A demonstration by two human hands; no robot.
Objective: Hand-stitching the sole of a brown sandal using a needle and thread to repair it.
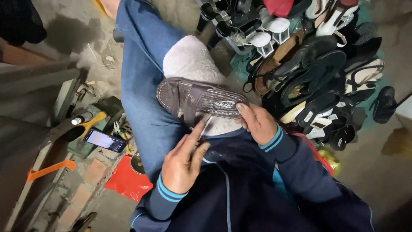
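Gripping a thin metal tool (205, 125), the left hand (183, 161) works a brown woven leather sandal (198, 100) on the pale fuzzy pad (189, 58), while the right hand (256, 122) clasps its heel end.

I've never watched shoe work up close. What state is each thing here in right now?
Brown sandal: sole-side down on the padded knee, steadied.
Left hand: gripping a thin metal tool, tip at the sandal's edge.
Right hand: pressing the sandal's end.
Phone: screen lit.
Shoe pile: heaped, untouched.

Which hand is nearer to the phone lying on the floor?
Left. The left hand works at the brown sandal's edge, closer to the phone; the right hand is beyond it.
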